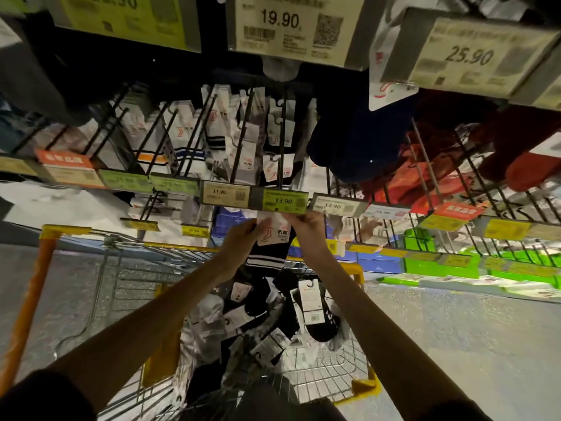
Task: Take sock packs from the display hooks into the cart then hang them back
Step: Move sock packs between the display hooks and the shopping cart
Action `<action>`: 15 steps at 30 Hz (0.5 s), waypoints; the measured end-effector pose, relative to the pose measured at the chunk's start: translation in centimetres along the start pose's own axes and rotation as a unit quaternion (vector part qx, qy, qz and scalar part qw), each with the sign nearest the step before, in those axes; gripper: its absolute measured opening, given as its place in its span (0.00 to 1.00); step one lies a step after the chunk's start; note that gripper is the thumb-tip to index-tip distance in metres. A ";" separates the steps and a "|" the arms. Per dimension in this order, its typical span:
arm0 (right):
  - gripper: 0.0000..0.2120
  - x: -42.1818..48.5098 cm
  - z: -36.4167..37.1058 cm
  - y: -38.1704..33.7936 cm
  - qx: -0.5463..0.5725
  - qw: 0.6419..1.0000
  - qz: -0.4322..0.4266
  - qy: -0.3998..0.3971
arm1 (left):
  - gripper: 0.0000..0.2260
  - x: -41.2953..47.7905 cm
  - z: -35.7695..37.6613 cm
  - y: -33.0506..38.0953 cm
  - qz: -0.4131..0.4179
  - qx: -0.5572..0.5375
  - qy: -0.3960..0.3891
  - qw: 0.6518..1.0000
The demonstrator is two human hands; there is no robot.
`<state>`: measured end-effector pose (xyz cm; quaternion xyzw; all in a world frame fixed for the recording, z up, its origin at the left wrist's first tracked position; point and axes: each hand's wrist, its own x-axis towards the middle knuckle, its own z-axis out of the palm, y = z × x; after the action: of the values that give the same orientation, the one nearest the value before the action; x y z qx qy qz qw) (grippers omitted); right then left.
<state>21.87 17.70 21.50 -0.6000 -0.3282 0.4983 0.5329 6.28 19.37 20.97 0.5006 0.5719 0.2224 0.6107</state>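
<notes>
Since a single head view is supplied, everything is read from it. One sock pack (273,235) is held up in both hands just below the green price tag (283,202) marked 13.90, which is fixed at the front end of a display hook (282,138). The pack's white card is pinched at its left edge by the left hand (239,238), fingers curled onto it. Its upper right corner is gripped by the right hand (308,227), whose fingertips lie against the underside of the tag. The black, white-striped socks hang free beneath the card, above the cart (353,270).

Two hands are judged to be used so that the card's hanger hole can be held level and lined up with the hook tip. Whether the hole is on the hook cannot be told, as it is hidden by tag and fingers. The cart is placed directly below the hooks, presumably so that packs need travel only a short way.

A loose heap of packs (309,302) is seen in the cart. At least five cards can be made out, but an exact count is prevented by overlap. With so many in the cart, the hanging-back stage is judged likely. Three price tags can be read in the row at the hands: the green one, a cream tag (223,192) also marked 13.90, and a pale tag (332,205) marked 14.90.
</notes>
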 end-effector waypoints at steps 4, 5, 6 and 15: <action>0.07 0.4 0.4 0.2 0.012 1.000 0.020 0.013 | 0.14 0.4 0.6 0.6 0.011 0.003 0.023 1.000; 0.08 0.6 0.4 0.3 0.013 0.999 0.027 0.016 | 0.13 0.6 0.7 0.7 0.014 0.001 0.031 0.999; 0.10 0.8 0.4 0.3 0.009 0.999 0.037 0.020 | 0.13 0.8 0.9 0.8 0.016 -0.004 0.038 0.999; 0.12 1.5 1.1 0.4 -0.015 0.997 0.058 0.042 | 0.14 1.7 0.9 0.7 0.029 -0.024 0.073 0.997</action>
<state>21.25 19.35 20.79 -0.6464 -0.2781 0.4977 0.5070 7.73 20.78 20.58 0.4848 0.5944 0.2895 0.5726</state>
